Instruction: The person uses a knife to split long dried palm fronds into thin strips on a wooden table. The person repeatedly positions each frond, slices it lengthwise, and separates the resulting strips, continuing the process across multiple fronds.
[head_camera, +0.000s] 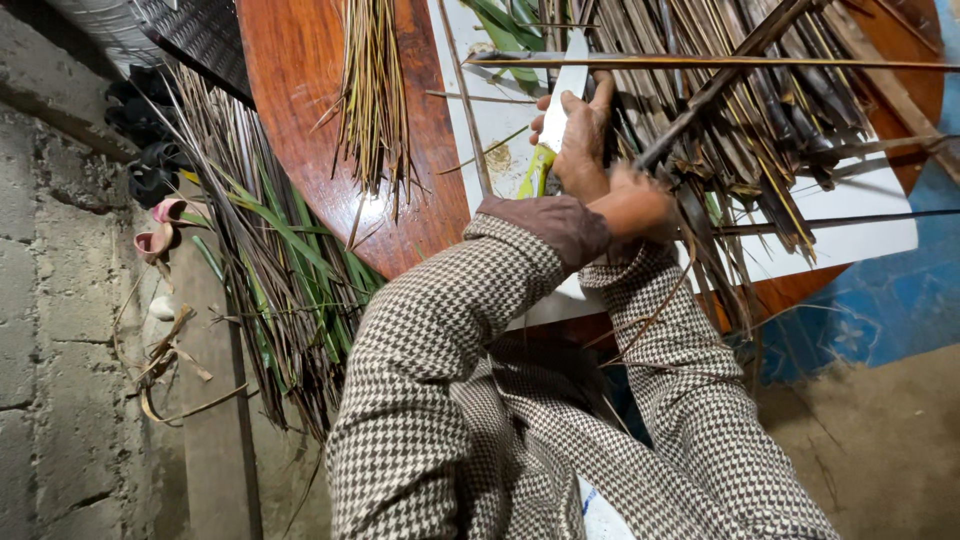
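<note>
Yellow-handled knife (556, 112) gripped tight in left hand (578, 135), right hand (634, 203) closed on dry palm fronds (740, 120) crowding table edge (330, 200).

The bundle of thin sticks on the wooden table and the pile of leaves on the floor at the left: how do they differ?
The bundle of thin sticks lies on the round wooden table; the pile of leaves lies lower, beside the grey block wall. The sticks are bare, thin and yellow-brown; the pile of leaves has flat blades, several green. The bundle is narrow and tidy; the pile is wider and looser. Both are long, dry plant material.
</note>
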